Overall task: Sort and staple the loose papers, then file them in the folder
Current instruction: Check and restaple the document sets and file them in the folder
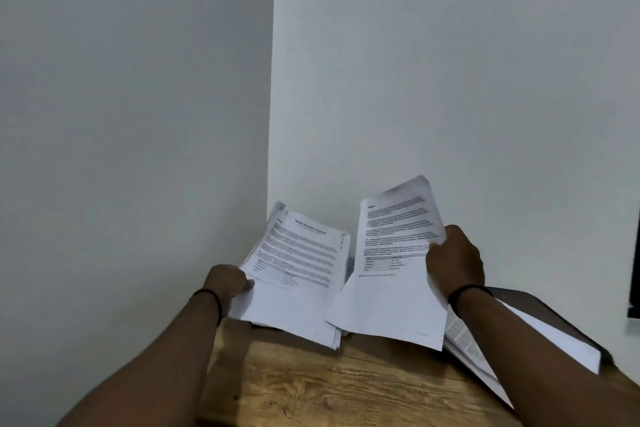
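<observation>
Thin, floppy papers (298,263), easy to bend. Left hand (227,282) pinching stack's edge; right hand (455,258) gripping one sheet (394,274) by its side.

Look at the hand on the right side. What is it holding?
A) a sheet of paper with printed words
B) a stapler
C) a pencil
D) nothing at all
A: the right hand has its grip on the edge of a printed sheet, lifted above the wooden table, while the left hand holds a thicker stack of papers.
</observation>
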Tool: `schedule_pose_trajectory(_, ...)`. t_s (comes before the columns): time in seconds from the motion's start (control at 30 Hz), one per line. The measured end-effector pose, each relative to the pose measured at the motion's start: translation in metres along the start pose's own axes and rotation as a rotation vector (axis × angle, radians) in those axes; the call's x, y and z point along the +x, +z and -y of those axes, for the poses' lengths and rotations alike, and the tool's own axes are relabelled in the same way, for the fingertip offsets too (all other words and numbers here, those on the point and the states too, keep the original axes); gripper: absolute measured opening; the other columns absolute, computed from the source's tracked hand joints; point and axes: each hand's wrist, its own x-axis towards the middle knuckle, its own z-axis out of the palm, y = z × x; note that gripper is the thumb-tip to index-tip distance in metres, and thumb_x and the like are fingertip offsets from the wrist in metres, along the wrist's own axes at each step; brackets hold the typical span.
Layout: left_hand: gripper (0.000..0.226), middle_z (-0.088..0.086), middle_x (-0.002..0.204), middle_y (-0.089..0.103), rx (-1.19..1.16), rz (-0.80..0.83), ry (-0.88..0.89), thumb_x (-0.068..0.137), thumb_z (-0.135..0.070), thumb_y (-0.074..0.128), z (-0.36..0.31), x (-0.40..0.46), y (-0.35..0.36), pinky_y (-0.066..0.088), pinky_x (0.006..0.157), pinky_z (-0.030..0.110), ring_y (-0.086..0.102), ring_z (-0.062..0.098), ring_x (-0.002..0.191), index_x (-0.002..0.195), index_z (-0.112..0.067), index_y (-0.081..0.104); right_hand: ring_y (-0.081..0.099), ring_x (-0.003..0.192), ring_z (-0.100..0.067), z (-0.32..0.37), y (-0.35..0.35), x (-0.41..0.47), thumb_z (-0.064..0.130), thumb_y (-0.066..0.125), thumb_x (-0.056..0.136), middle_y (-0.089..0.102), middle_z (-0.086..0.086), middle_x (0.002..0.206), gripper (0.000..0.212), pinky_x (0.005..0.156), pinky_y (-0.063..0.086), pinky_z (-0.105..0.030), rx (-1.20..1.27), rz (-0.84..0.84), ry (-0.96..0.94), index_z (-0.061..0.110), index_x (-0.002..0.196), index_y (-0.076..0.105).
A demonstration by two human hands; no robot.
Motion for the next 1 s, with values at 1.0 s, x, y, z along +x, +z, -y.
schedule_pose_trajectory(1.0, 0.059, 0.025, 0.127, 0.064, -0.627, 0.646, -0.035, 0.078, -0.001, 0.076, 0.012, -0.057, 0.088, 0.043, 0.105, 0.061, 0.061, 0.046, 0.116, 0.133, -0.001, 0.056, 0.058, 0.102, -0.026, -0.036, 0.066, -0.017, 0.048, 0.085, 0.069, 0.053, -0.007, 0.113, 0.079, 0.082, 0.045, -0.032, 0.446, 0.331, 0.317, 0.011, 0.125, 0.043)
